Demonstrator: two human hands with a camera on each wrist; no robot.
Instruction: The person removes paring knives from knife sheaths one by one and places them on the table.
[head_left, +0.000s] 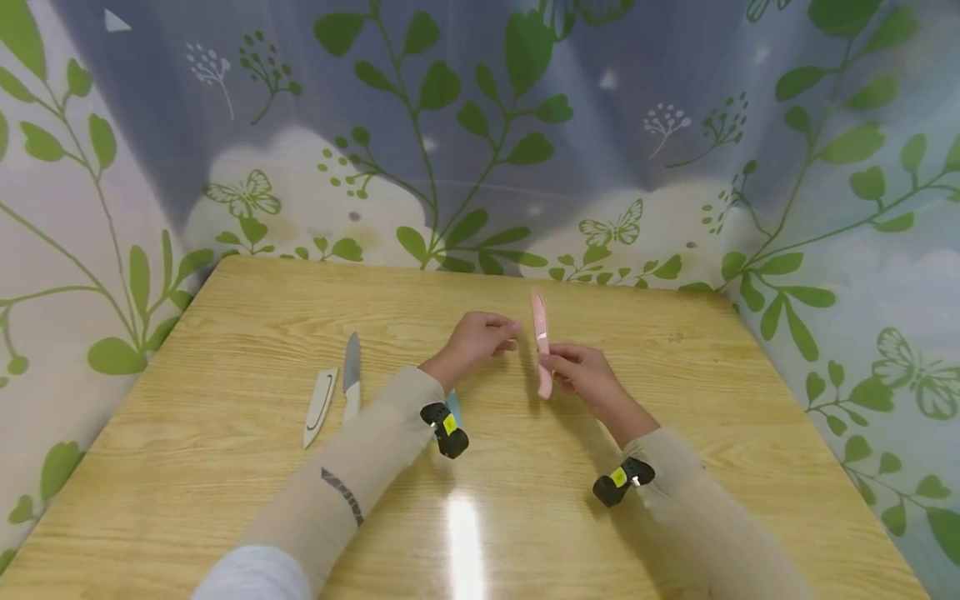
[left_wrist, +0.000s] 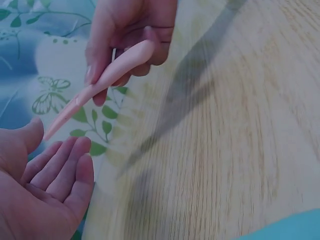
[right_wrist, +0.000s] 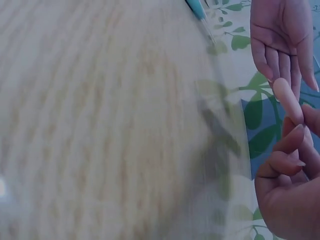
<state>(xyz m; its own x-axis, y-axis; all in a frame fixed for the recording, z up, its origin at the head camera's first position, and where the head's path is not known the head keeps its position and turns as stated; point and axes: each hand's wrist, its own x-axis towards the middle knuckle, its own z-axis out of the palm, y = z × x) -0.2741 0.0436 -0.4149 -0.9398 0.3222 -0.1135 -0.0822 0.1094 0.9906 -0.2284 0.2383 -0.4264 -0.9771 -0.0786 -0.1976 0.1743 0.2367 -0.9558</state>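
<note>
My right hand (head_left: 587, 377) pinches a pink knife (head_left: 543, 379) by its handle, above the table. The knife's blade end is pink too and points away from me; whether a cover is on it I cannot tell. In the left wrist view the knife (left_wrist: 115, 70) slants down toward my left hand (left_wrist: 47, 192). That hand (head_left: 483, 337) is held just left of the knife, palm up with loosely bent fingers and nothing in it. In the right wrist view the right hand (right_wrist: 295, 185) holds the handle (right_wrist: 288, 100) between thumb and fingers.
On the wooden table (head_left: 247, 375) to the left lie a knife with a white handle (head_left: 352, 400) and grey blade, and a white blade cover (head_left: 321, 407). A teal-handled thing (head_left: 455, 407) lies partly hidden behind my left wrist. A leaf-patterned curtain (head_left: 465, 167) borders the table.
</note>
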